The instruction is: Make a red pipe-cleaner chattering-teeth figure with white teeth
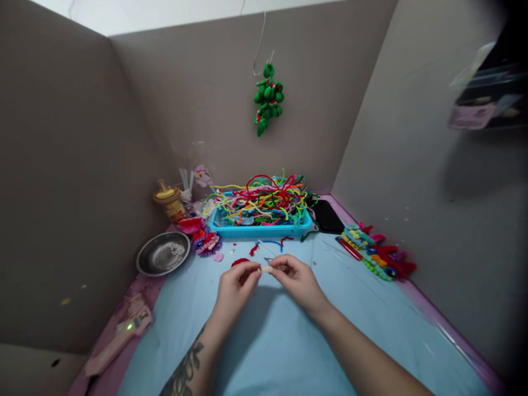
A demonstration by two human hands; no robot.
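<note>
Between my two hands is a short cream piece (267, 270), which looks like a pipe cleaner. My left hand (238, 283) pinches its left end between thumb and fingertips. The other end is pinched by my right hand (297, 279), and the fingertips hide part of it. Behind my left fingers a red fuzzy piece (240, 262) lies on the blue cloth (264, 341). A metal tool tip (268, 259) shows just beyond my right fingers, the rest of it hidden. Cut bits, including a blue pipe cleaner (270, 242), lie farther back.
A blue tray (259, 232) heaped with coloured pipe cleaners stands at the back. To the left are a metal bowl (145, 263), a cup (170, 204) and a pink glue gun (119, 344). Finished fuzzy pieces (377, 253) and a black phone (328, 216) lie right. A green ornament (268, 99) hangs behind.
</note>
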